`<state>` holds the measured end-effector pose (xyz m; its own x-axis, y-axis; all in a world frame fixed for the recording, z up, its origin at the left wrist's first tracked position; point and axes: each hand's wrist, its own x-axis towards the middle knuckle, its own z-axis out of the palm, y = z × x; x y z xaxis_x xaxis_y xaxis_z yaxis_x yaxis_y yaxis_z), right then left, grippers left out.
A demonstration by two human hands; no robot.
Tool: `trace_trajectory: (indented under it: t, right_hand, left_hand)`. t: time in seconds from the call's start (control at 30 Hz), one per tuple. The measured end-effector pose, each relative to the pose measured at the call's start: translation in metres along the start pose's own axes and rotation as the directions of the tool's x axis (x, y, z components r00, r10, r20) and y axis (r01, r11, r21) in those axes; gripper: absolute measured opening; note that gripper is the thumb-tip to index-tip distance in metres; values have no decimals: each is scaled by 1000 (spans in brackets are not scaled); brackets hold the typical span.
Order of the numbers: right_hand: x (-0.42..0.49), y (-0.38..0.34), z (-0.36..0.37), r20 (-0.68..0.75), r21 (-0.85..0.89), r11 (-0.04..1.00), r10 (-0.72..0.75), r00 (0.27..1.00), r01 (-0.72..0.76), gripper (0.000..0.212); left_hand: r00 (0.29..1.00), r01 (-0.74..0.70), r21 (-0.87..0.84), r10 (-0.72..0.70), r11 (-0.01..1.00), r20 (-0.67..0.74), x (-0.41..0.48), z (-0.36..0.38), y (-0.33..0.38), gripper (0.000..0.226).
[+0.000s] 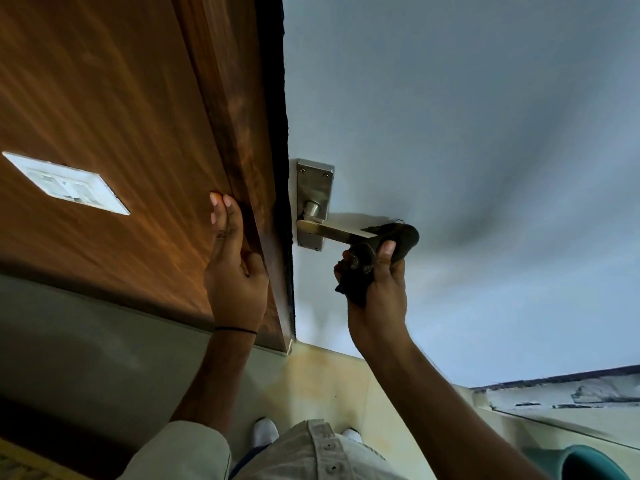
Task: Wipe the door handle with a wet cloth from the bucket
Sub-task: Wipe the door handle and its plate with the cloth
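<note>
1. At the free end of the handle (341,231), the right hand (377,292) is closed around a dark cloth (384,251), bunched over the lever's tip, thumb pressing from below; the grip looks meant to rub the metal all round.
2. The left hand (233,268) lies flat and open against the wooden frame (239,133), fingers straight, holding nothing, probably as a brace while wiping.
3. The lever juts from a metal plate (314,188) screwed to the pale blue door (467,133); the stretch nearest the plate is bare.
4. A white switch (67,183) sits on the wood panelling further left.
5. Below, cream floor tiles (325,386), and the teal bucket (588,464) at the lower right corner.
</note>
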<state>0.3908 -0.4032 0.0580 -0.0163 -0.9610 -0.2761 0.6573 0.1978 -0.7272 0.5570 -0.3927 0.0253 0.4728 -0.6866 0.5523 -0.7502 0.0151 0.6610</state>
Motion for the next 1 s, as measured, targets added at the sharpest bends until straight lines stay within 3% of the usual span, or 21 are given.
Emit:
trace_trajectory:
  t: [0.13,0.33,0.53,0.73,0.87,1.0]
  right_hand:
    - [-3,-3,-1,0,15,994,108,994,-108,40]
    - [-5,3,9,45,180,958,221,974,-225,57]
    - [3,20,35,166,231,911,309,936,-342,60]
    - [6,25,34,217,191,898,355,909,-396,60]
    - [7,20,14,205,212,897,347,915,-388,51]
    - [13,26,41,158,156,922,330,931,-353,51]
  left_hand:
    - [1000,-7,-15,7,1000,-4,0,1,0,65]
    - [1000,-5,-17,5,1000,19,0,2,-1,67]
    - [999,18,12,-19,1000,44,2,-4,0,71]
    - [997,-3,-9,4,1000,74,3,-9,-4,74]
    - [999,-1,-18,2,1000,46,3,-5,-4,72]
    - [1000,21,-24,-21,999,19,3,-2,-1,73]
